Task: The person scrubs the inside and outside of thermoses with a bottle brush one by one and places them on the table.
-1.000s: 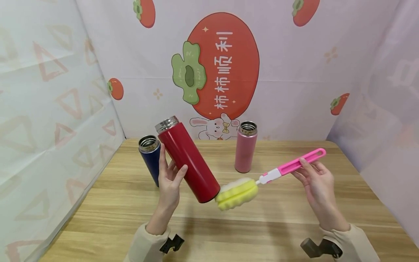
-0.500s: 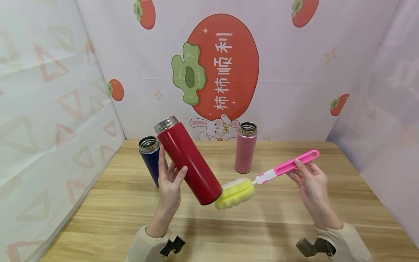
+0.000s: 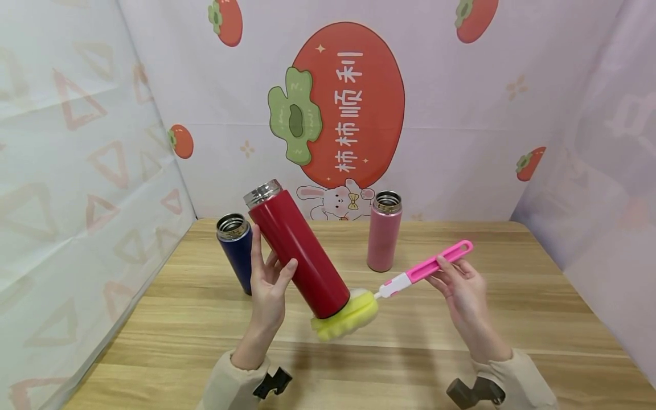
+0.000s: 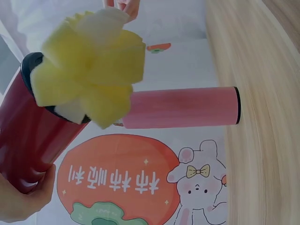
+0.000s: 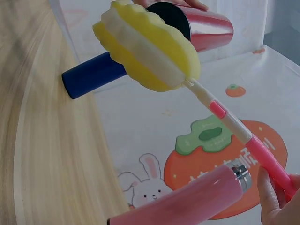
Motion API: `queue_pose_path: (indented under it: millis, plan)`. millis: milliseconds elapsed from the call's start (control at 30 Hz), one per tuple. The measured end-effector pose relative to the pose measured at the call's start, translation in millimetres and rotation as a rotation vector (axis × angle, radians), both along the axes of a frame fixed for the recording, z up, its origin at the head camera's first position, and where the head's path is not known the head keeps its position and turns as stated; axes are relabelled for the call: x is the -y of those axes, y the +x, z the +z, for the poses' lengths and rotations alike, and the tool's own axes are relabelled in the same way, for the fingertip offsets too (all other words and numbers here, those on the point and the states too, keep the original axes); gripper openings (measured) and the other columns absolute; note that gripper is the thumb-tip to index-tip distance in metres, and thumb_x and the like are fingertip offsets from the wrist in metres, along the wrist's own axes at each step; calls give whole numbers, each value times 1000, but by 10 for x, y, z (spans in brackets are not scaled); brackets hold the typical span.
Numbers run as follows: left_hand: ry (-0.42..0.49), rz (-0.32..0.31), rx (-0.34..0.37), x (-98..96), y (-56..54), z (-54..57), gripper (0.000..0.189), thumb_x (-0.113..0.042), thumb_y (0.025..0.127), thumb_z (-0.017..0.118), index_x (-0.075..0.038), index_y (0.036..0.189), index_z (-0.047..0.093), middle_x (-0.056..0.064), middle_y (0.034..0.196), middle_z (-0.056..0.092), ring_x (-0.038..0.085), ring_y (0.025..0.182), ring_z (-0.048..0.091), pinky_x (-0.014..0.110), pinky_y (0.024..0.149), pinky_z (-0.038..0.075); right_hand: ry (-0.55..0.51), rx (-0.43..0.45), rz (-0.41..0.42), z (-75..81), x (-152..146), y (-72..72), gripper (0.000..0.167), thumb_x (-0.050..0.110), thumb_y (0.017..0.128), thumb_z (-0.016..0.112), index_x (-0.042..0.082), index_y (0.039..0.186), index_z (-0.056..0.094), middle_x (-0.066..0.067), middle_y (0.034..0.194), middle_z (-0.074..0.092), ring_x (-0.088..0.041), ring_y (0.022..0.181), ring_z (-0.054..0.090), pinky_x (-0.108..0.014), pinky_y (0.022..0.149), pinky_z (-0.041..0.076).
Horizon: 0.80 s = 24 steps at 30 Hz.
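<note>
My left hand (image 3: 269,296) grips a tall red thermos bottle (image 3: 303,256) above the table, tilted so its steel mouth points up and left. In my right hand (image 3: 467,293) the pink handle of a bottle brush (image 3: 435,265) is pinched between thumb and fingers. The brush's yellow and white sponge head (image 3: 348,319) lies at the dark base of the red bottle in the head view. In the left wrist view the sponge (image 4: 89,65) covers part of that base. In the right wrist view the sponge (image 5: 150,51) overlaps the base's edge; firm contact is hard to tell.
An uncapped blue bottle (image 3: 238,259) stands behind my left hand, partly hidden by it. Another uncapped bottle, pink (image 3: 384,233), stands upright near the back of the wooden table (image 3: 410,359). A printed cloth backdrop (image 3: 435,114) rises behind, with cloth at both sides.
My right hand has moved left with the brush, and its sponge has slid left and slightly down along the red bottle's base. The red bottle has stayed nearly still.
</note>
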State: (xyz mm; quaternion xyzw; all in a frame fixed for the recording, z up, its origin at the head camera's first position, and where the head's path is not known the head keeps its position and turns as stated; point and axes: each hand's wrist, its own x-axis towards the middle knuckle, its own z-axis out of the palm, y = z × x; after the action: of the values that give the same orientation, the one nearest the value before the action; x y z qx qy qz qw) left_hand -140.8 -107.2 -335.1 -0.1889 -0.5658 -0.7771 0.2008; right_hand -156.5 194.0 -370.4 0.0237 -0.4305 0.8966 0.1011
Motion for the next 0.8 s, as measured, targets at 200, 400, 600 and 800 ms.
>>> queue_pose_path:
  millis: [200, 400, 600, 800]
  plan:
    - [-17, 18, -35, 9, -33, -29, 75, 5, 86, 48, -24, 143, 8, 12, 133, 35, 22, 115, 43, 30, 84, 45, -7, 86, -5, 167, 109, 100, 3, 2, 83, 58, 5, 84, 58, -6, 75, 65, -16, 70, 64, -31, 71, 50]
    - [-44, 38, -48, 33, -66, -71, 75, 5, 86, 49, -24, 143, 9, 10, 132, 36, 21, 115, 43, 29, 83, 46, -10, 93, -15, 169, 78, 108, 7, 0, 85, 54, 5, 84, 60, -6, 75, 65, -15, 69, 64, -30, 70, 50]
    - [-62, 53, -38, 68, -80, -106, 76, 6, 85, 49, -23, 143, 9, 9, 131, 37, 21, 115, 43, 28, 83, 46, 1, 3, -4, -65, -128, -17, 9, 3, 83, 58, 3, 92, 60, -8, 82, 65, -19, 74, 64, -33, 73, 49]
    - [-69, 56, 1, 107, -81, -133, 76, 7, 85, 49, -22, 143, 9, 8, 130, 38, 19, 113, 45, 28, 82, 46, -23, -93, 35, -352, -401, -206, 18, 0, 84, 56, -1, 101, 58, -13, 90, 65, -25, 81, 64, -38, 76, 48]
